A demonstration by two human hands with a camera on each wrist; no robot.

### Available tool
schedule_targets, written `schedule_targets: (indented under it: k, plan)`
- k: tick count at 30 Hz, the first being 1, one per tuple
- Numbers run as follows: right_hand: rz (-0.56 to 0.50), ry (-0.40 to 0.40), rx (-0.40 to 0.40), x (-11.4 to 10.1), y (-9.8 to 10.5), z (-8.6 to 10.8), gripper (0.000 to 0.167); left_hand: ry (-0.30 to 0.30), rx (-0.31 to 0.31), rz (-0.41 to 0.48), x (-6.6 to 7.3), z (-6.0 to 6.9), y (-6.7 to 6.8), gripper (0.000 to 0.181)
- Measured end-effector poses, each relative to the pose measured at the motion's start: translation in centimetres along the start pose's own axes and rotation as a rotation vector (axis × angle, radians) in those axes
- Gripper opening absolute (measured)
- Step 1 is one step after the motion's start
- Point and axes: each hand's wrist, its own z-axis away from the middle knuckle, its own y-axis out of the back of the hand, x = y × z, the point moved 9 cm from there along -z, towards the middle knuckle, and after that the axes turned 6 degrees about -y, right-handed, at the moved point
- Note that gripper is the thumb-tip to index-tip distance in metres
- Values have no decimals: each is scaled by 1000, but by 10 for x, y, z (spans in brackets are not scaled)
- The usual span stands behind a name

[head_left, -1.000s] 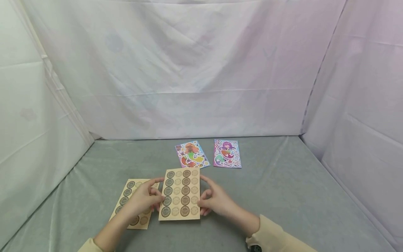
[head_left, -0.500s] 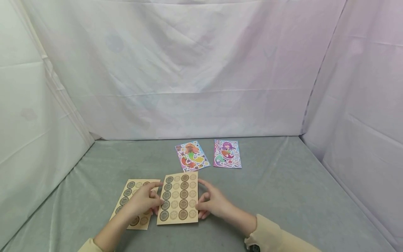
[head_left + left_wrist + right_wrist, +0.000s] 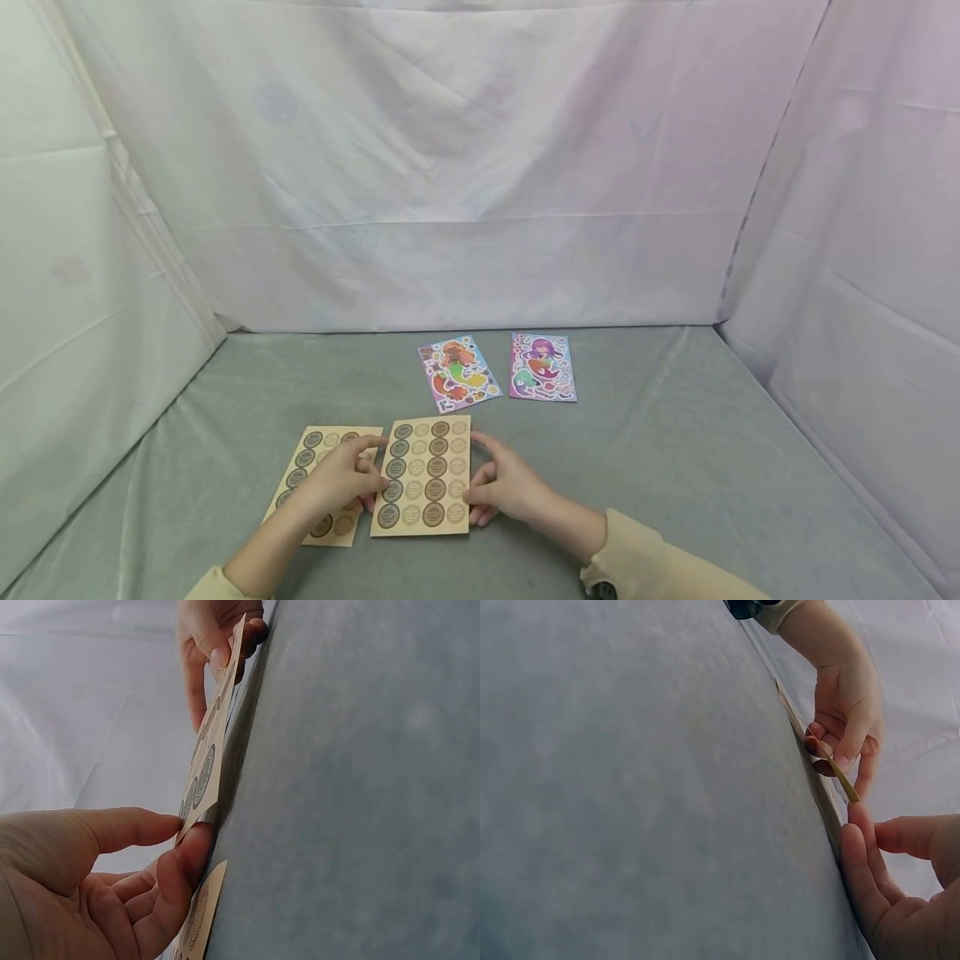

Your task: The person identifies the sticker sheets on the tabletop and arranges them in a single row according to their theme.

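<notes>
Head: tan sticker sheet [image 3: 422,473] low, 6-to-7 o'clock; left hand [image 3: 340,477] pinching its 9 o'clock edge, right hand [image 3: 512,483] pinching 3 o'clock edge. Second tan sheet [image 3: 305,458] partly beneath left hand. Orange-haired mermaid sheet [image 3: 459,373] toward 1 o'clock, purple-haired mermaid sheet [image 3: 543,367] toward 2.

Left wrist: thumb and forefinger pinch corner above counter [image 3: 360,787]; brushing knuckles could drag second tan sheet.

Right wrist: sticker sheet nearly edge-on, 2-to-3 o'clock; uneven pull might bend it.
</notes>
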Motion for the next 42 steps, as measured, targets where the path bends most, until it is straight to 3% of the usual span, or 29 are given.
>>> schedule_targets:
  k: [10,27,42]
  plan:
    - [7,-6,3,2,-3,-1,88,-18,-20,9,-1,1,0,65]
    - [49,-65,12,9,-5,-3,89,5,-26,0,-2,3,0,63]
    - [68,-79,10,9,-5,-3,93,-17,-64,-53,2,5,-2,64]
